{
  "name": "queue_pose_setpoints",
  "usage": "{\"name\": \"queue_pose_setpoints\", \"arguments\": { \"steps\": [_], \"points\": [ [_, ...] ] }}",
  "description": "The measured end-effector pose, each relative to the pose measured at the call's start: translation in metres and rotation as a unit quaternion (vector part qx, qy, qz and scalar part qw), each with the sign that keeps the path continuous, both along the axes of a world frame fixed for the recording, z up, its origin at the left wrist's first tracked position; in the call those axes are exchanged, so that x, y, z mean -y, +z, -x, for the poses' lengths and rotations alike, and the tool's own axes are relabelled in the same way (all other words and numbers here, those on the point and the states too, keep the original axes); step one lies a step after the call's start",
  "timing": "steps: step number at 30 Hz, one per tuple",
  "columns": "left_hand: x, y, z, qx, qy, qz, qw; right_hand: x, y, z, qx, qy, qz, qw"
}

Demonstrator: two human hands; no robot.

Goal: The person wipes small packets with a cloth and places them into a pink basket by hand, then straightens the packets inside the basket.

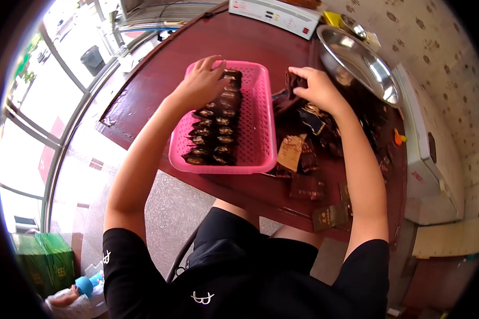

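Note:
A pink plastic basket (259, 133) holds two rows of dark, gold-printed packets (210, 133) standing on edge along its left side. My left hand (201, 84) is over the far left of the basket, its fingers stretched out at the far end of the rows; part of the packets there is hidden under it. To the right of the basket, my right hand (320, 91) grips a dark packet (296, 82) between thumb and fingers, just above the table. Loose packets lie beneath and beside that hand, among them a tan one (291, 153) and an olive one (330, 217).
The dark red table (159, 90) carries a large steel bowl (356, 64) at the back right and a white device (274, 17) at the back. An orange and yellow item (398, 137) lies near the right edge. A white cabinet (428, 154) stands beyond.

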State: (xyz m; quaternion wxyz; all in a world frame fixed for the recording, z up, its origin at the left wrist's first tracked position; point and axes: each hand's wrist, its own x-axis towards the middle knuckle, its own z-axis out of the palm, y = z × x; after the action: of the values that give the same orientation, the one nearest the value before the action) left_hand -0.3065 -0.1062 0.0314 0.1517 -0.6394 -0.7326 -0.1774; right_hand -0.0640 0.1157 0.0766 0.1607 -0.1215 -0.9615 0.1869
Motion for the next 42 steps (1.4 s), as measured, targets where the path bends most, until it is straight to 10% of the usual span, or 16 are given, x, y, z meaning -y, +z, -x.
{"name": "queue_pose_setpoints", "arguments": {
  "steps": [4,8,15,22,30,32,34,38,40,42],
  "points": [
    [0.027,0.066,-0.099,-0.105,-0.114,0.049,0.987,0.02,0.043,-0.067,-0.112,-0.079,0.043,0.99],
    [0.03,0.086,-0.194,0.03,-0.272,0.057,0.96,0.021,0.055,-0.121,-0.318,-0.134,-0.075,0.936],
    [-0.024,-0.01,-0.299,0.133,-0.422,0.089,0.892,0.021,0.027,-0.204,-0.415,-0.262,0.184,0.852],
    [-0.05,-0.048,-0.368,0.079,-0.34,0.186,0.918,0.016,-0.014,-0.247,-0.504,-0.236,0.392,0.732],
    [-0.119,-0.056,-0.314,0.516,-0.262,0.155,0.801,0.0,-0.068,-0.276,-0.612,-0.264,0.511,0.543],
    [-0.116,-0.043,-0.313,0.727,-0.234,0.122,0.634,0.015,-0.051,-0.277,-0.667,-0.168,0.469,0.554],
    [-0.122,-0.048,-0.313,0.783,-0.222,-0.009,0.581,0.027,-0.051,-0.275,-0.661,-0.174,0.467,0.562],
    [-0.123,-0.06,-0.304,0.864,-0.261,-0.064,0.426,0.056,-0.056,-0.252,-0.366,-0.008,0.271,0.89],
    [-0.123,-0.094,-0.278,0.293,-0.315,-0.181,0.885,0.07,-0.053,-0.229,-0.222,0.015,0.043,0.974],
    [-0.116,-0.07,-0.295,0.85,-0.365,-0.018,0.379,0.077,-0.076,-0.214,-0.144,-0.025,-0.006,0.989]
  ]
}}
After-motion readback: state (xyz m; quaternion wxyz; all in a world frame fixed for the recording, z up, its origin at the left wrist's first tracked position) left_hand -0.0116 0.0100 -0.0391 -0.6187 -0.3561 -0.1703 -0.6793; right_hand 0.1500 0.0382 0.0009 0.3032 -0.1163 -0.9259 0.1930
